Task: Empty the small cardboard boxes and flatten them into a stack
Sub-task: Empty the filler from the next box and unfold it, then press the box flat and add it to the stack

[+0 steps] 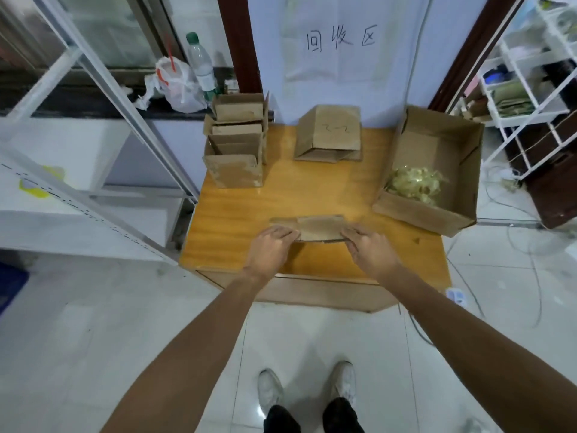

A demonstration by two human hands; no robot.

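Pinched at its left end by the left hand (270,250) and at its right end by the right hand (371,250), fingers curled over it: one flattened small box (315,228). Lay over the near middle of the wooden table (312,192), long axis left to right. Stood on white tiles against a pale wall with a handwritten sign (340,39). Counted behind: one cluster of open small boxes (235,142) rear left, number unclear; one collapsed box (327,132) rear middle; one large carton (437,151) right, holding yellowish scraps (415,184).
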